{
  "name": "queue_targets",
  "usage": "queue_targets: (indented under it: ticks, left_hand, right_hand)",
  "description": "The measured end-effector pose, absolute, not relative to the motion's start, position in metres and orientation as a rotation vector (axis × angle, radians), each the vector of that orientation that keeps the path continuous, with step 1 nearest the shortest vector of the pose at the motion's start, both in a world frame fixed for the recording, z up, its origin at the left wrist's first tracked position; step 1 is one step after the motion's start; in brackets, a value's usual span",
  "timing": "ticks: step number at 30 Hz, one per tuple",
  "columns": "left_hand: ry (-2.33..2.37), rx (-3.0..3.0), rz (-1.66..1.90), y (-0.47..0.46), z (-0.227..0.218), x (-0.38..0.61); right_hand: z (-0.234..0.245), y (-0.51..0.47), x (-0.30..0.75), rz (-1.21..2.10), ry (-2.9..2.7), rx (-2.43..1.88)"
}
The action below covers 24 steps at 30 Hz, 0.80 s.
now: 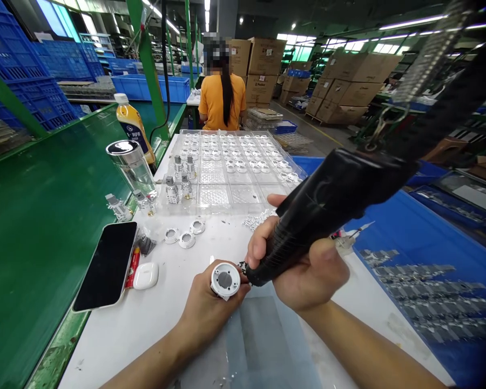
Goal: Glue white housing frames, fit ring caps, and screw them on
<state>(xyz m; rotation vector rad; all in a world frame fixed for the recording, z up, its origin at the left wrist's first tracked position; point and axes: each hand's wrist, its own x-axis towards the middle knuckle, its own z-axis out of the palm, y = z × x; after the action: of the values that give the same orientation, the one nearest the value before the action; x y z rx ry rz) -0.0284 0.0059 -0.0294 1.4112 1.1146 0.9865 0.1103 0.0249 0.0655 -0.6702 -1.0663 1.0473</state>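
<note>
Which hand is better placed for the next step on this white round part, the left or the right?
Right, I judge: the right hand grips the black electric screwdriver, whose tip is at the edge of the white round part. The left hand is occupied, holding that part.

Two hands [263, 281], one electric screwdriver [328, 216] and one round white fitting [225, 281] at centre. At twelve o'clock, one clear plastic tray [214, 194] carrying four standing metal assemblies [187, 187], and beyond it one co-worker [222, 102]. At eleven o'clock, three white rings [187, 240], one bottle [132, 127] and one glass tumbler [132, 167]. At nine o'clock, one phone [105, 266] and one white earbud case [146, 275].
</note>
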Motion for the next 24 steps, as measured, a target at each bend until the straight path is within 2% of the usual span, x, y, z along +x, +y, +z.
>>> queue_targets:
  ticks: [15, 24]
  left_hand:
    - [1.028, 1.399, 0.998, 0.007, -0.036, -0.02]
    - [1.008, 1.015, 1.194, 0.007, -0.042, -0.021]
  right_hand:
    - [0.051, 0.027, 0.115, 1.183, -1.102, -0.653]
    - [0.1, 0.05, 0.138, 0.782, -1.294, -0.81]
